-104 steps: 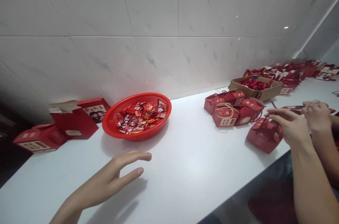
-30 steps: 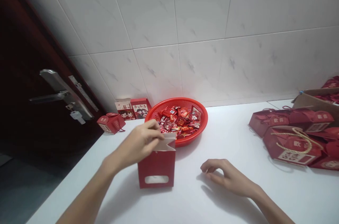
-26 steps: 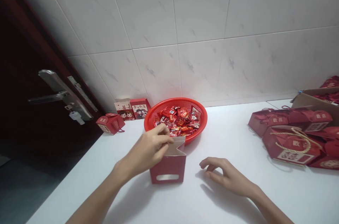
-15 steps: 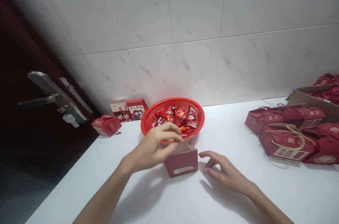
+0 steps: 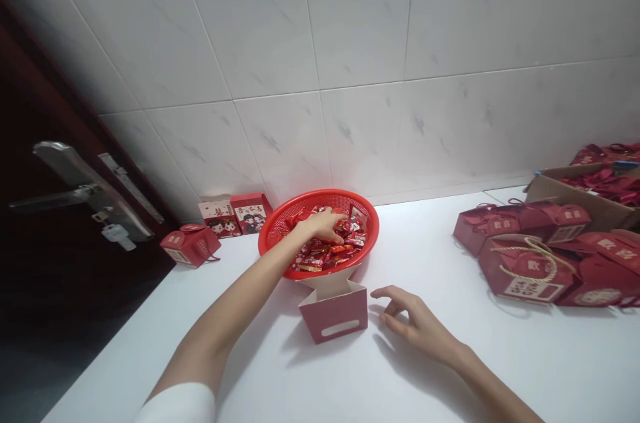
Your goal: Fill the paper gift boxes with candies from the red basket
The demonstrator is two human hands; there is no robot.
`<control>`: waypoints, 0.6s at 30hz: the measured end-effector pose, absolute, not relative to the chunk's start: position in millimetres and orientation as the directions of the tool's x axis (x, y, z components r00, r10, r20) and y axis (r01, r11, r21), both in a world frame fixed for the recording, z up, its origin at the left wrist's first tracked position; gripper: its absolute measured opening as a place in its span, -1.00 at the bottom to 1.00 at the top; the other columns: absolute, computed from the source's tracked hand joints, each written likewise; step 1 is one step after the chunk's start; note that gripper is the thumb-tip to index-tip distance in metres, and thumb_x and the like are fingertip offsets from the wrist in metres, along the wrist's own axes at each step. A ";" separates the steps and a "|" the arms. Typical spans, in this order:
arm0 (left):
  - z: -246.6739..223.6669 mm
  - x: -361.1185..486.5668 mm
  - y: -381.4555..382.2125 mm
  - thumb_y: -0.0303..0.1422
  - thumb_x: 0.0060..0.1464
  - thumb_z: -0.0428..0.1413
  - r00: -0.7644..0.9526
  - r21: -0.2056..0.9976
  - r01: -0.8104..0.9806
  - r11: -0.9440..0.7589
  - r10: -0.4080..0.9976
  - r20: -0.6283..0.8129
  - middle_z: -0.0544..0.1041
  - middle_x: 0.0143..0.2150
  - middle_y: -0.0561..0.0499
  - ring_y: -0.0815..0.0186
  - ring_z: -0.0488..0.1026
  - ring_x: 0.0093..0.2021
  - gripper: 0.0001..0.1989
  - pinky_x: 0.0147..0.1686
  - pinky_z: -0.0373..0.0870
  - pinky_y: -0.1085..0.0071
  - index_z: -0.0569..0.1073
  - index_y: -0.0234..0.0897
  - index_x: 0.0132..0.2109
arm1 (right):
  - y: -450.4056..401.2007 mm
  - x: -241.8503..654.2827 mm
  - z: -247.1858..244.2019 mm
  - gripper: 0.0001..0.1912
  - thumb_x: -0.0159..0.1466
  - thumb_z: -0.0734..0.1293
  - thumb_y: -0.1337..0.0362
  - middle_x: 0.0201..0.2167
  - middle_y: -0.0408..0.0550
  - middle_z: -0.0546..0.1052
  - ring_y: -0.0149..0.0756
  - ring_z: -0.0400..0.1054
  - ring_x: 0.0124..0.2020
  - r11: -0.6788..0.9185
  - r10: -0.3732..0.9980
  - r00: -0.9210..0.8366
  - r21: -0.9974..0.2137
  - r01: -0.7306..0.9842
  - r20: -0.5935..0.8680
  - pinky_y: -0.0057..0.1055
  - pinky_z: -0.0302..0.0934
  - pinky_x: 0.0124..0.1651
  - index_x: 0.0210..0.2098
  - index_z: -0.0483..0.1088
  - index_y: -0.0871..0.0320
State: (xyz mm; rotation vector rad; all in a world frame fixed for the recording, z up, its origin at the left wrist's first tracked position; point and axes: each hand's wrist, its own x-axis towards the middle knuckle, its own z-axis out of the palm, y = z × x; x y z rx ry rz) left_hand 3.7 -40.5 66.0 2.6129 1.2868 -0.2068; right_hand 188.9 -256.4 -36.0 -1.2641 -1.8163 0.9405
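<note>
**Our left hand reaches among the sweets beside an open box**

At far left, a dark door [image 5: 30, 229] carries a metal lock with keys [image 5: 117, 235]. Beside it, on the smooth white tabletop [image 5: 410, 229], sits a small faceted red box [image 5: 190, 247], then two upright printed cartons [image 5: 235, 215].

Next comes the round red plastic basket [image 5: 273, 225], its wall finely perforated, holding glossy, crinkled wrapped sweets [image 5: 314, 260]. Our left hand [image 5: 325, 225] is down among them, fingers extended; we cannot tell whether it grips one. We judge the step in hand as reaching into the pile; picking from it calls for a light fingertip pinch on slippery wrappers.

The open red card box [image 5: 337, 316] stands at the basket's near side, mouth upward, flaps raised, a pale slot in its front. Our right hand [image 5: 425, 328] is empty beside it, fingers loosely parted.

At right, closed red boxes [image 5: 530, 269] cluster, one with twisted cord; beyond, a brown cardboard carton [image 5: 575, 193] holds shiny red material.
</note>
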 end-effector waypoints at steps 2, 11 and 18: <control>58.9 10.2 -37.7 -0.24 -0.12 0.32 0.577 0.099 0.815 -0.571 0.784 -0.230 0.28 0.29 -0.36 -0.23 0.46 0.10 -0.20 0.02 0.40 0.04 0.35 -0.15 0.31 | -256.0 189.2 -37.0 -0.70 0.35 0.22 0.11 -0.14 0.02 0.56 -0.25 0.50 -0.28 0.265 0.953 -0.253 -0.861 0.435 0.166 -0.27 0.39 -0.14 0.00 0.37 0.09; 47.6 -4.0 -25.3 -0.41 0.03 0.14 0.678 0.227 0.721 -0.654 0.734 -0.037 0.64 -0.06 -0.02 0.07 0.53 0.02 -0.69 0.07 0.36 0.30 0.62 -0.10 -0.06 | -253.2 191.7 -31.6 -0.67 0.34 0.22 0.06 -0.18 0.01 0.59 -0.23 0.51 -0.30 0.237 0.967 -0.189 -0.881 0.409 0.173 -0.25 0.39 -0.16 -0.05 0.42 0.10; 49.1 -40.9 -29.5 -0.25 0.14 0.05 0.617 0.433 0.661 -0.612 0.773 0.150 0.65 -0.04 -0.03 0.11 0.55 -0.05 -0.69 0.04 0.39 0.28 0.63 -0.19 -0.10 | -222.0 193.6 -10.2 -0.78 0.29 0.23 0.22 -0.26 -0.05 0.60 -0.26 0.52 -0.35 0.306 0.951 -0.082 -0.880 0.364 0.297 -0.27 0.40 -0.18 -0.14 0.44 0.11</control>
